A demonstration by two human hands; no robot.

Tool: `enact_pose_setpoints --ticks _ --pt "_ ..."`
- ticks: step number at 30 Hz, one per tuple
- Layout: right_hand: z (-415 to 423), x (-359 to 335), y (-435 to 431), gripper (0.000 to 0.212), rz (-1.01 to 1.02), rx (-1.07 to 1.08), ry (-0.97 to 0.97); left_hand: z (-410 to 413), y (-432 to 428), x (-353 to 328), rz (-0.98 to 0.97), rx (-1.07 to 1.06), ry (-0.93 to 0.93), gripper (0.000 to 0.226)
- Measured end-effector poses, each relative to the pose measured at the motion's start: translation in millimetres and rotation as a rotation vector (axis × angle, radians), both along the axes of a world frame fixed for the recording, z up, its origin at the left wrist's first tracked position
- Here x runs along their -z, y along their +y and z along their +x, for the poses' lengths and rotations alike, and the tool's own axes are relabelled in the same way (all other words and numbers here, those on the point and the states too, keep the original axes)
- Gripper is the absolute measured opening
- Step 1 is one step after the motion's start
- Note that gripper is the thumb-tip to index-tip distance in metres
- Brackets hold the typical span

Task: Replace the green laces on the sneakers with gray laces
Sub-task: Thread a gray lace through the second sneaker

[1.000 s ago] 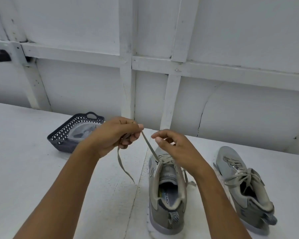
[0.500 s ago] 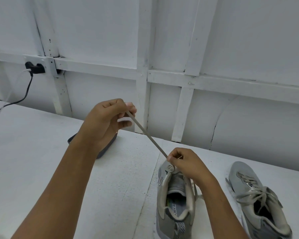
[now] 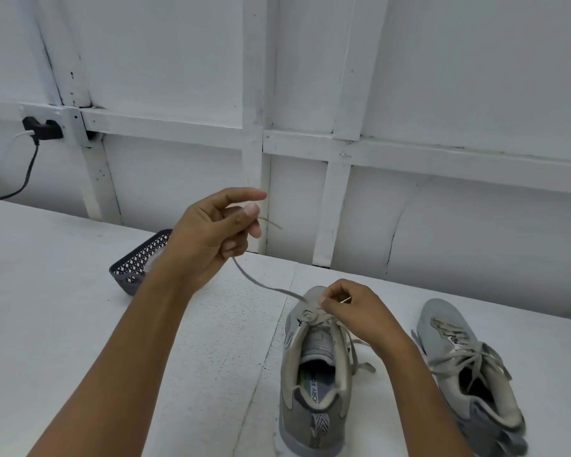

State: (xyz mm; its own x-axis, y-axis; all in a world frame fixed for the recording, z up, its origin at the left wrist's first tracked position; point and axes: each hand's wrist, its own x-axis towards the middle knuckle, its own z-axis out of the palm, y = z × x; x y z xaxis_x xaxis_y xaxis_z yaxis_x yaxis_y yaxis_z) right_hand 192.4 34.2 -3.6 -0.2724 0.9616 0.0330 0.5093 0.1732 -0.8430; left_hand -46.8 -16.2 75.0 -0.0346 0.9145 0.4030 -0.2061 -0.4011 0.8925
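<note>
Near sneaker (image 3: 314,390): stands upright on the desk (image 3: 80,324), heel toward the camera, tongue open; a loose stretch of lace drapes over its right side.
Second sneaker (image 3: 468,367): to the right, near but apart, leaning onto its side, laced in pale gray.
Right hand (image 3: 353,308): grip clenched at the toe end of the near sneaker's lacing, fingers curled and pinching the lace; a thin tip pokes out between them.
Gray lace (image 3: 261,285): runs slack from the toe-end eyelet up and left, off the desk.
Left hand (image 3: 211,232): raised, grip pinching the gray lace between thumb and fingers; index finger straight, a short end sticks out past the fingertips.
Basket (image 3: 139,262): dark, perforated, partly hidden behind the left wrist.
Wall: white, panelled; black plug (image 3: 42,130) with cable at far left.
</note>
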Motion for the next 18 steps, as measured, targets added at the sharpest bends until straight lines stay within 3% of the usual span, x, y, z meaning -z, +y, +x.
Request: enact_pose_setpoints --ticks 3,6,8,13,16,18 --pt "13.5 -1.0 -2.8 0.014 -0.036 0.095 -0.019 3.1 6.1 7.6 -0.135 0.006 0.218 0.034" --pt "22.5 -2.9 -9.7 0.037 -0.169 0.079 -0.087 14.6 13.9 15.9 -0.285 0.049 0.54 0.017" --pt "24.8 -2.9 -16.8 0.042 -0.262 0.03 -0.077 28.9 21.2 25.5 -0.341 0.051 0.657 0.005" --pt "25.1 3.7 -22.8 0.025 -0.316 0.076 0.042 63.5 32.9 51.4 -0.333 0.026 0.956 0.005" --pt "26.6 5.9 -26.1 0.01 -0.328 0.119 0.137 74.5 37.0 64.0 -0.3 0.01 1.065 0.005" --pt "28.3 7.3 -27.7 0.011 -0.352 0.134 0.2 78.9 38.0 70.1 -0.277 0.012 1.1 0.007"
